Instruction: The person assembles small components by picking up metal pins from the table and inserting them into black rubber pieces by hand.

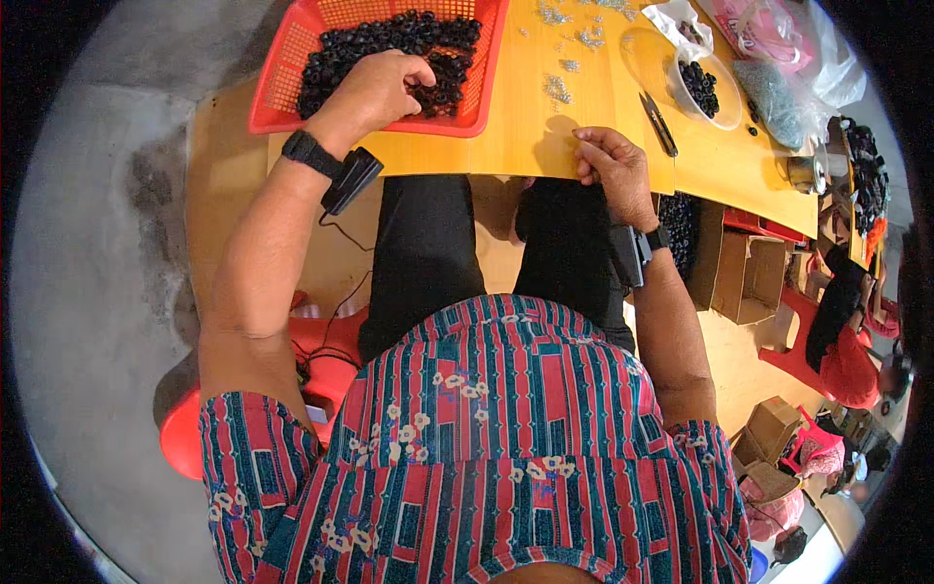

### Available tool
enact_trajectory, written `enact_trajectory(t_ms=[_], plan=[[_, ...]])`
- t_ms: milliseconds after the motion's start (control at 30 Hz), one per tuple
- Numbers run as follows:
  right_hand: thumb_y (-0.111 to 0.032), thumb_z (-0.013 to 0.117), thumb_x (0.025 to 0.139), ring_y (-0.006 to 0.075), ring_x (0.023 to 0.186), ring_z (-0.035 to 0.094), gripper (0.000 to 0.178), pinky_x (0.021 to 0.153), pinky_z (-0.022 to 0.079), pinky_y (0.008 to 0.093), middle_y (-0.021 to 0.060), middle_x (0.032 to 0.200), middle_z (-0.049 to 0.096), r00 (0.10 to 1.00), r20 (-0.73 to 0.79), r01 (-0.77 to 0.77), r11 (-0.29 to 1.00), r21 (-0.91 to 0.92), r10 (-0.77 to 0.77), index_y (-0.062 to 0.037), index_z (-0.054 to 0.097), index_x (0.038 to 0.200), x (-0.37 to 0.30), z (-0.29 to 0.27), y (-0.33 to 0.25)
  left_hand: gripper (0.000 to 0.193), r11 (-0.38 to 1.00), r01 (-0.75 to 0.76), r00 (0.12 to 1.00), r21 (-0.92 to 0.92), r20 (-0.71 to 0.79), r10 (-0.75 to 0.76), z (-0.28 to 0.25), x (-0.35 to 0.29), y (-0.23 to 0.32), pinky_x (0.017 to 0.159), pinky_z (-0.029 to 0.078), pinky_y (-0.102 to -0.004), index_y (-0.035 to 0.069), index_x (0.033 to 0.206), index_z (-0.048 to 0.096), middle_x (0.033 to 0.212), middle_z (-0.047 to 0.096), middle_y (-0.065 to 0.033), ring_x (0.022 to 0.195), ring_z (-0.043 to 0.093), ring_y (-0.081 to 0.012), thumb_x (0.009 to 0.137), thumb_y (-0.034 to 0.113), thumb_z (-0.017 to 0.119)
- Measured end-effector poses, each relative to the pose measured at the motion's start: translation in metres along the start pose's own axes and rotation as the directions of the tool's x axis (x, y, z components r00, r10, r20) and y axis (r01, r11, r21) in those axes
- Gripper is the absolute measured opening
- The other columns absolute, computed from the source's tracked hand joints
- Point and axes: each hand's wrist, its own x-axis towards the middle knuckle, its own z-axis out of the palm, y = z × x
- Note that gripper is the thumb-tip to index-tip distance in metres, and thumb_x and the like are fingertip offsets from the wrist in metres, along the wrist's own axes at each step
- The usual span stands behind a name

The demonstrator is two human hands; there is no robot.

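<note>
My left hand (377, 88) reaches over the near rim of a red plastic basket (282, 92) at the far left of the table. Its fingers curl down among many small black ring-like parts (413, 34); whether a part sits between the fingertips is hidden. Just above the table's front edge, my right hand (618, 173) is closed, thumb and index finger pinched together. Anything in that pinch is too small to make out. Small silvery metal pieces (557, 90) lie in loose clusters on the yellow table (516, 107), beyond my right hand.
Dark-bladed snips (660, 125) lie right of my right hand. Beyond them stands a clear bowl (725, 109) of black parts, near plastic bags (769, 97) and a tin (806, 173). Cardboard boxes (749, 277) sit below the table's right side. A red stool (185, 433) is at lower left.
</note>
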Motion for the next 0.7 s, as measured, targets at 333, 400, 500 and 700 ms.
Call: enact_trajectory(t_ms=[333,400,500,700], plan=[[-0.009,0.058,0.090,0.0069,0.059,0.055,0.017,0.055,0.046,0.0203,0.0015,0.075,0.061,1.000,0.018,0.007,1.000,-0.002,-0.007,0.0008,0.063,0.104,-0.001,0.001,0.007,0.029,0.980,-0.069,0.987,0.187,0.155,0.040,0.008,0.009,0.010,0.071,0.051,-0.0387,0.009,0.095,0.068,0.085,0.067,-0.0120,0.081,0.064,-0.0285,0.067,0.005,0.074],[-0.009,0.057,0.090,0.0070,0.059,0.054,0.018,0.055,0.046,0.0204,0.0016,0.075,0.060,1.000,0.022,0.009,1.000,-0.008,-0.009,0.0010,0.063,0.104,-0.002,-0.001,0.010,0.029,0.979,-0.048,0.987,0.200,0.158,0.016,0.009,0.007,0.013,0.071,0.051,-0.0388,0.010,0.096,0.068,0.085,0.067,-0.0118,0.080,0.065,-0.0284,0.068,0.006,0.074],[-0.008,0.057,0.090,0.0071,0.059,0.054,0.018,0.055,0.046,0.0206,0.0017,0.074,0.060,1.000,0.020,0.005,1.000,-0.022,-0.005,0.0012,0.063,0.104,-0.003,-0.002,0.012,0.028,0.986,-0.021,0.980,0.165,0.199,-0.012,0.012,0.006,0.015,0.071,0.051,-0.0383,0.009,0.096,0.069,0.085,0.067,-0.0127,0.080,0.065,-0.0284,0.069,0.007,0.074],[-0.008,0.057,0.090,0.0072,0.059,0.054,0.017,0.055,0.046,0.0207,0.0014,0.073,0.059,1.000,0.022,0.007,1.000,-0.018,-0.006,0.0010,0.063,0.103,-0.007,-0.003,0.015,0.017,0.987,-0.096,0.989,0.130,0.128,0.079,0.022,0.006,0.001,0.063,0.050,-0.0355,0.002,0.087,0.064,0.073,0.062,-0.0130,0.068,0.062,-0.0277,0.070,0.005,0.065]])
